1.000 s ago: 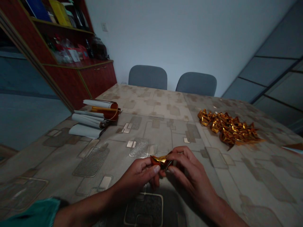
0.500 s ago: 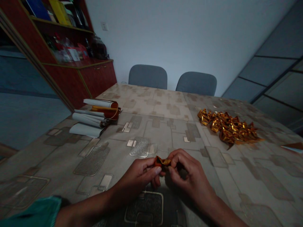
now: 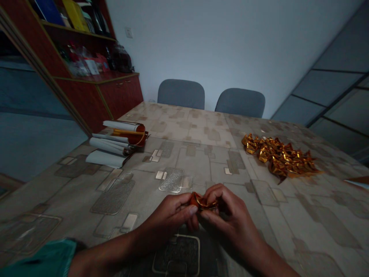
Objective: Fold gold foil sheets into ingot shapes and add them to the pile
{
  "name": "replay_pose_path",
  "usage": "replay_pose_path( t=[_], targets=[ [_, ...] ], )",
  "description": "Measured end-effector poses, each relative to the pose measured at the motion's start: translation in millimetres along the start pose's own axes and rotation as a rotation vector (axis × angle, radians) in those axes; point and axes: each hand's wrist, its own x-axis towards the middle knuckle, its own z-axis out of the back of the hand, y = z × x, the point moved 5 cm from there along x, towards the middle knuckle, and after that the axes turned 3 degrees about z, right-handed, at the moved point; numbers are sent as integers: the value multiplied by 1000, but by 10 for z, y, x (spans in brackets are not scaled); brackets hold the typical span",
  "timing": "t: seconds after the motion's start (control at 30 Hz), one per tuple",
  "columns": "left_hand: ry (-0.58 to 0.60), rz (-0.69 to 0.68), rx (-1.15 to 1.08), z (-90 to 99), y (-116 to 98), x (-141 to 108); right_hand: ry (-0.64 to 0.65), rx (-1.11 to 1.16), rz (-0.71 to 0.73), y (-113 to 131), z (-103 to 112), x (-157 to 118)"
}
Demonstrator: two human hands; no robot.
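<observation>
Between my two hands, just above the near part of the table, is a small folded gold foil paper ingot [image 3: 201, 201]. My left hand [image 3: 179, 211] pinches its left end between thumb and fingers. At the other end my right hand [image 3: 227, 207] grips the foil, its curled index finger pressing into the top and its thumb underneath. My fingers cover part of the folds. Farther off to the right lies a pile of similar gold foil ingots [image 3: 278, 154], several of them bunched together.
A stack of bent paper sheets [image 3: 111, 148], white and gold-orange, lies on the patterned table [image 3: 198, 161] at the left. A flat foil sheet [image 3: 359, 181] is at the right edge. Two grey chairs [image 3: 181, 94] stand behind the table, and a red cabinet [image 3: 119, 96] back left.
My right hand's fingers have shifted along the foil, the index now pressing down into its top and the thumb further left beneath. The ingot looks wider and has turned slightly.
</observation>
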Motion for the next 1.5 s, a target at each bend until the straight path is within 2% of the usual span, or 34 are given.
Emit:
replay_pose_path(
  t=[0.07, 0.27, 0.4, 0.8, 1.03, 1.5],
  targets=[
    [9, -6, 1, -8, -18, -2, -3, 20, -15, -10, 5, 5],
    [39, 19, -30, -19, 6, 15, 17, -46, 156, 88, -1, 14],
    [19, 17, -114, -1, 3, 26, 63, -26, 158, 135, 39, 20],
    [6, 38, -106, 1, 5, -5, 19, -123, 237, 148, 59, -19],
    [-3, 24, -133, 0, 16, 0, 57, -232, 389, 223, 45, -56],
    [54, 30, -167, 15, 46, 19, 133, -266, 377, 192, -7, -53]
  ],
)
